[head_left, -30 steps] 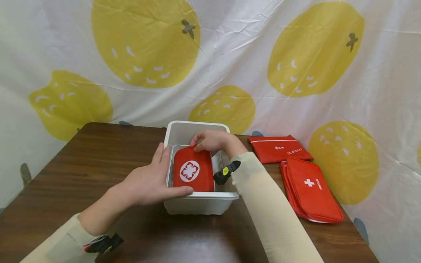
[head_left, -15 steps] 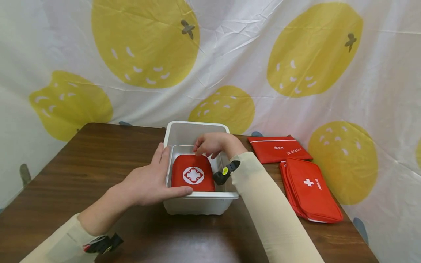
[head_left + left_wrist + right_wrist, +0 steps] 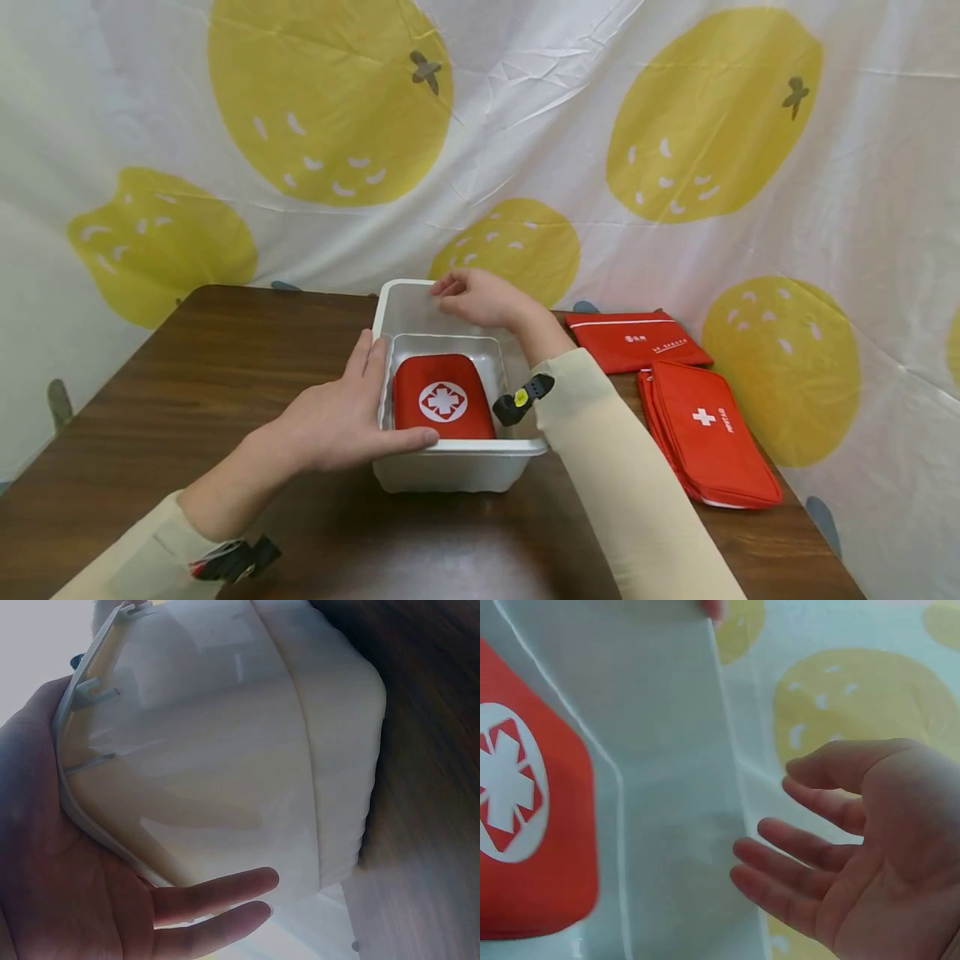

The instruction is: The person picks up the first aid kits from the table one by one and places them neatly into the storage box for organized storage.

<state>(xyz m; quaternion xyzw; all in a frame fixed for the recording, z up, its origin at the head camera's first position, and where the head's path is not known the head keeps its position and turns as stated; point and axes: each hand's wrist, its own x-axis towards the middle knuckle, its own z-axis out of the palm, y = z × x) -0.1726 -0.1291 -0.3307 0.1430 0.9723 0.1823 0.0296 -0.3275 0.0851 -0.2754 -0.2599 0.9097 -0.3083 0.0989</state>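
A red case with a white cross emblem point(image 3: 442, 400) lies inside the white plastic bin point(image 3: 457, 447), at its near end. My left hand point(image 3: 337, 417) rests on the bin's near left corner, its thumb along the front rim. In the left wrist view, two straight fingers point(image 3: 217, 896) extend along the bin's outer wall. Over the bin's far end hovers my right hand point(image 3: 483, 297), holding nothing. Its fingers point(image 3: 795, 844) are loosely bent near the rim, apart from the red case, in the right wrist view.
To the right of the bin, a red first aid pouch point(image 3: 712, 437) lies on the brown wooden table point(image 3: 172, 400). Behind it is a flat red zip pouch point(image 3: 637, 340). A lemon-printed cloth point(image 3: 517, 125) hangs along the table's back and right side.
My right hand has let go of the red case and risen toward the bin's far rim. The case has dropped flat into the bin. My left hand stays put.
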